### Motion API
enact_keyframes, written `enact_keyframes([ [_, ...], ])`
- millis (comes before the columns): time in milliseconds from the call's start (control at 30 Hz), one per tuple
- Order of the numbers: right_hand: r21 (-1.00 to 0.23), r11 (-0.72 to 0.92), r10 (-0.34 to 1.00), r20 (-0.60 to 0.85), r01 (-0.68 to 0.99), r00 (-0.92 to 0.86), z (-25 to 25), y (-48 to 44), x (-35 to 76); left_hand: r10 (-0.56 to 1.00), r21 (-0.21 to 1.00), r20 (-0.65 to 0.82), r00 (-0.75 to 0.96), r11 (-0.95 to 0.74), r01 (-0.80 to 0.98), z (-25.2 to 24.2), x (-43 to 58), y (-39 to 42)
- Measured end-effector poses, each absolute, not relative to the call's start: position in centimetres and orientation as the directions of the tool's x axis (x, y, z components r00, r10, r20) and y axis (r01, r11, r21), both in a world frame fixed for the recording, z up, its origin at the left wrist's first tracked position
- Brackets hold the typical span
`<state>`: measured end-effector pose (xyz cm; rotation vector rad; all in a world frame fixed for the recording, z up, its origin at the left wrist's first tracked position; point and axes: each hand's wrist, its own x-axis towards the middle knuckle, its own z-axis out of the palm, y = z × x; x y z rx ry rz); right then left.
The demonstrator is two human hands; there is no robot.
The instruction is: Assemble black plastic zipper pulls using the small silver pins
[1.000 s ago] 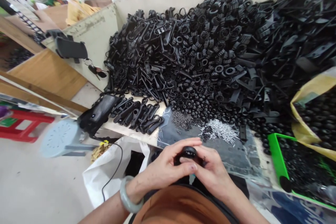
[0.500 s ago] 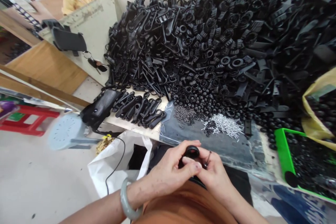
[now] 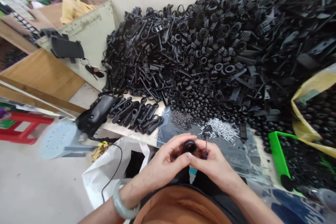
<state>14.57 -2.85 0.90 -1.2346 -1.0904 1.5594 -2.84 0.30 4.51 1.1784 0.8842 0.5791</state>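
Note:
My left hand (image 3: 164, 162) and my right hand (image 3: 214, 164) meet at the table's near edge, both closed on one small round black plastic part (image 3: 189, 146). The left thumb lies across toward the right fingers. A thin dark pin-like piece (image 3: 205, 146) stands up from my right fingers. A pale green bangle (image 3: 121, 203) circles my left wrist. Just beyond the hands lie a heap of small silver pins (image 3: 219, 129) and a patch of tiny dark pieces (image 3: 181, 119) on a plastic sheet.
A huge pile of black plastic parts (image 3: 210, 49) fills the table. A row of long black pieces (image 3: 136, 113) lies at the left front. A green tray (image 3: 278, 157) and a yellow bag (image 3: 312, 112) of black parts stand right. A white bag (image 3: 110, 171) hangs below the table edge.
My hands stay together on the round part and have shifted it slightly. The thin piece now shows upright in my right fingers. The camera view has wobbled.

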Motion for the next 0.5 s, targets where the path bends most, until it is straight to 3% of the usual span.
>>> enact_keyframes([
  [167, -0.957, -0.270, 0.948, -0.245, -0.106, -0.202, 0.6, -3.3, 13.9, 0.807, 0.919, -0.346, 0.478, 0.393, 0.002, 4.5, -2.5, 0.1],
  [333, -0.945, -0.293, 0.938, -0.255, -0.143, -0.236, 0.9, -3.7, 14.2, 0.663, 0.746, -0.522, 0.536, 0.660, -0.091, 4.5, -2.6, -0.3],
  [400, -0.929, -0.320, 0.928, -0.268, -0.185, -0.260, 1.0, -3.9, 14.3, 0.647, 0.725, -0.501, 0.575, 0.676, -0.130, 4.4, -2.6, -0.5],
  [500, -0.917, -0.337, 0.922, -0.277, -0.211, -0.272, 1.1, -4.2, 14.4, 0.689, 0.806, -0.398, 0.606, 0.578, -0.127, 4.1, -2.5, -0.9],
])
